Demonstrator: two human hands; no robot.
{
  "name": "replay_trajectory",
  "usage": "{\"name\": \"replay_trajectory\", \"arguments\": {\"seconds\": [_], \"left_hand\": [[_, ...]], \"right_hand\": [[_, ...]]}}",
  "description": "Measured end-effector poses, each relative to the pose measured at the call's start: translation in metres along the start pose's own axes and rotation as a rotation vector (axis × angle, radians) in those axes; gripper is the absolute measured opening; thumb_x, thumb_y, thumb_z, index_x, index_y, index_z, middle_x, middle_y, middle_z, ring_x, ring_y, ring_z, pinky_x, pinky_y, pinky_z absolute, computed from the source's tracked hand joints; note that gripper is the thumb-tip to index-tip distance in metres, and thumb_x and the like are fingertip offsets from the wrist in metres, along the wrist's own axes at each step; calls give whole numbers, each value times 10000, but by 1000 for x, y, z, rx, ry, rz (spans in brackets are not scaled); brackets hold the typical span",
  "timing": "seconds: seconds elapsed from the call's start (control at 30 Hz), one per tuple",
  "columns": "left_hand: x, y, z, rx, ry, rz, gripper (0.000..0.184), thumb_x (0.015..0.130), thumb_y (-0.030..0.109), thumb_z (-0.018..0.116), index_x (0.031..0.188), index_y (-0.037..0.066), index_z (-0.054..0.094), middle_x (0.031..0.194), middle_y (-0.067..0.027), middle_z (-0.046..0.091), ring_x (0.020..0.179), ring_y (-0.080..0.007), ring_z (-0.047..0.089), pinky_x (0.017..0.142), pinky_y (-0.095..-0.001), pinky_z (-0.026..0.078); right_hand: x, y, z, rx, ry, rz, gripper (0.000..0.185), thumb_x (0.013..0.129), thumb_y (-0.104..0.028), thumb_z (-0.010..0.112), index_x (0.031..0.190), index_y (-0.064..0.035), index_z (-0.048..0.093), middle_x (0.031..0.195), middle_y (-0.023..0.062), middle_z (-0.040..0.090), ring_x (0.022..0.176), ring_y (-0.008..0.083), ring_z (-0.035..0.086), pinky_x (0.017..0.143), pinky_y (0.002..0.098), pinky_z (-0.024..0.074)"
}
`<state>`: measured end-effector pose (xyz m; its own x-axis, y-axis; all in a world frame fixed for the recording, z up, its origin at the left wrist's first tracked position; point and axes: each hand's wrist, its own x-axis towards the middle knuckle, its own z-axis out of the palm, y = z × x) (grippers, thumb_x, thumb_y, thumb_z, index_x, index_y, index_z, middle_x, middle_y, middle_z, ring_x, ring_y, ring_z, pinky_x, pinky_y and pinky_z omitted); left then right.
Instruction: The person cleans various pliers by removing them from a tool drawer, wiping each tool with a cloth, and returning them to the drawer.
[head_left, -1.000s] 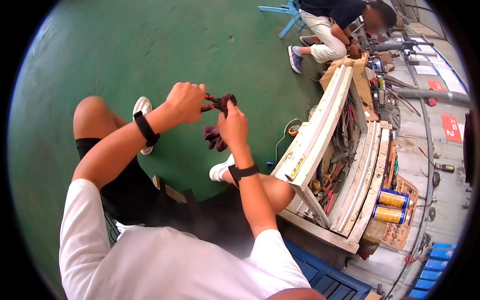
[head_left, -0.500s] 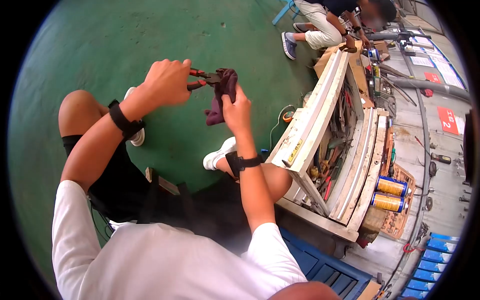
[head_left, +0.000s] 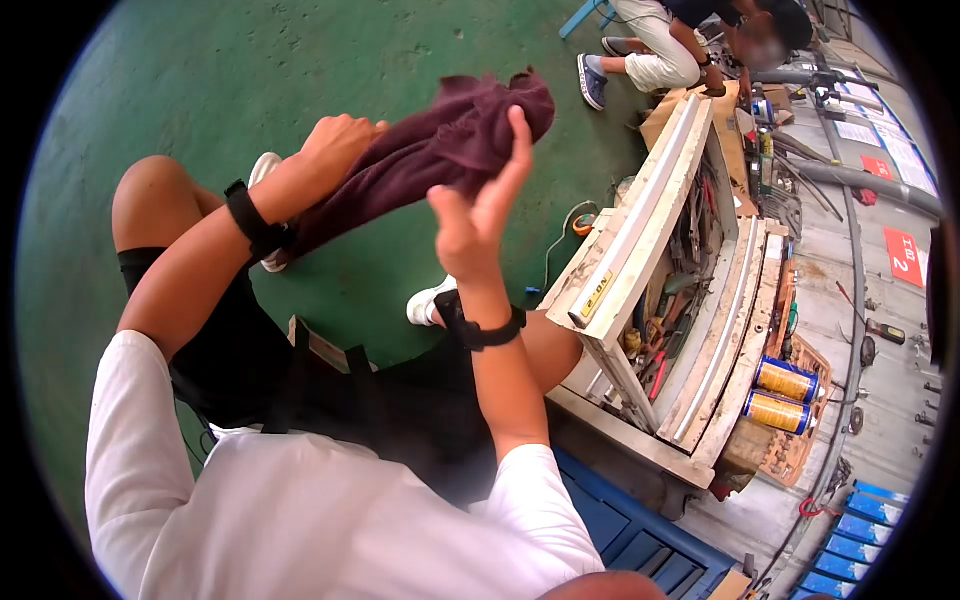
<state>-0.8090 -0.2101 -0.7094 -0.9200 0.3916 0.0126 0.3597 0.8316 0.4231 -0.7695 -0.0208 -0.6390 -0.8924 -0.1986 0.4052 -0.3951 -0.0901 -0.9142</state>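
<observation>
A dark maroon cloth [head_left: 440, 140] is spread between my hands, over the green floor. My left hand [head_left: 340, 150] is closed at its left end; the cloth covers the red-handled pliers seen there a moment earlier, so they are hidden now. My right hand [head_left: 480, 220] is at the near side of the cloth, thumb and index finger spread apart. The index fingertip lies against the cloth's bunched right end, and the other fingers are mostly out of sight.
A worn white wooden rack [head_left: 640, 220] full of hand tools stands at my right. Beyond it are two blue-and-yellow cans [head_left: 780, 395] and a blue plastic crate [head_left: 630, 530]. Another person [head_left: 660, 50] crouches at the far end. An orange tape roll [head_left: 584, 224] lies on the floor.
The cloth, bunched at the plier jaws in my right hand before, is now stretched out over the pliers toward my left hand. My right hand's fingers have spread.
</observation>
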Motion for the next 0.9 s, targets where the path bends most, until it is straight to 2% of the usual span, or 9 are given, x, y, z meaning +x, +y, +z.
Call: {"name": "replay_trajectory", "arguments": {"seconds": [0.1,0.17,0.2,0.23,0.33,0.5,0.63,0.73,0.9], "left_hand": [[0,5,-1,-128,6,65,282,738,210,703,916,36,570,737,-160,650,692,-411,615,568,-470,467],[-2,12,-10,-145,-38,57,292,710,200,719,912,49,571,741,-156,645,692,-414,604,565,-465,462],[-3,17,-15,-147,-40,54,328,685,207,734,922,55,566,744,-160,639,706,-411,606,573,-463,463],[-5,19,-20,-154,-46,50,365,660,214,750,931,61,560,748,-164,634,720,-408,608,581,-460,465],[-4,16,-22,-111,-28,100,450,642,229,758,987,51,531,764,-165,634,741,-407,614,596,-458,470],[-1,27,-43,104,8,8,351,741,191,714,984,18,531,849,-165,672,775,-387,657,624,-461,514],[2,3,-59,112,74,-2,329,737,161,709,973,19,529,816,-156,658,780,-387,645,639,-472,500],[8,-7,-54,134,102,19,363,696,120,734,983,22,534,850,-137,652,810,-379,639,642,-467,491],[9,-15,-32,227,49,137,375,668,69,743,982,24,543,885,-122,645,819,-365,636,634,-455,487]], "right_hand": [[6,24,-9,-452,-38,-183,784,772,-78,589,1463,59,244,1432,281,343,1352,418,342,1182,467,214],[8,28,-11,-676,-430,-69,785,773,-112,614,1458,30,259,1393,322,357,1320,492,335,1178,494,226],[5,28,-11,-841,-429,-162,733,770,-144,636,1423,-28,325,1275,314,444,1182,500,449,1070,504,378],[8,26,-10,-838,-426,-163,733,770,-144,636,1423,-28,325,1275,314,444,1182,500,449,1070,504,378],[10,24,-20,-663,-389,24,522,761,-100,632,1266,-65,503,1069,238,555,996,433,567,878,482,489],[16,65,-52,-883,12,-246,184,722,15,612,895,-47,604,806,160,578,836,384,598,725,442,511],[12,49,-49,-822,203,-213,249,735,19,621,970,-40,565,820,135,569,801,322,602,733,392,512],[8,50,-41,-443,321,-75,380,806,5,626,1135,-8,436,1041,112,484,936,174,513,840,309,465],[3,30,-27,-296,594,-117,331,832,5,610,1132,6,471,1094,136,485,951,199,514,856,325,461]]}}
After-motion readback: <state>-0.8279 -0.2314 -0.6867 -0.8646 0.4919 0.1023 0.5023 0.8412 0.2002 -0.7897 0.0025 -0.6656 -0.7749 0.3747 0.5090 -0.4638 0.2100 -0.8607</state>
